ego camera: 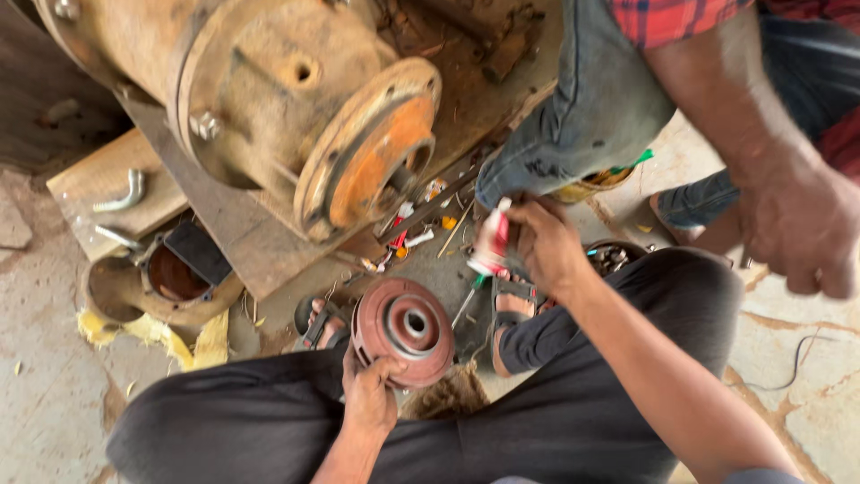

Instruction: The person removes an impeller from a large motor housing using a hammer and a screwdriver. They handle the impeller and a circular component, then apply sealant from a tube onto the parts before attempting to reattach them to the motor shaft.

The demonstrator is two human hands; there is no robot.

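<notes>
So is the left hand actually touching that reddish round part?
Touching. The head view shows the left hand gripping the lower edge of the reddish round part, with the thumb lying over its rim and no gap between them.

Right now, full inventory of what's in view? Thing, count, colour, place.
Pump housing: 1, rusty orange-brown, top left on a board.
Round disc part: 1, reddish-brown, centre, in the left hand.
Tube: 1, red and white, centre right, in the right hand.
Round casing: 1, rusty, on the floor at left.
Bent metal piece: 1, grey, on the wooden board at left.
Other person's arm: 1, checked red sleeve, top right.
Left hand: bottom centre.
Right hand: centre right.
</notes>
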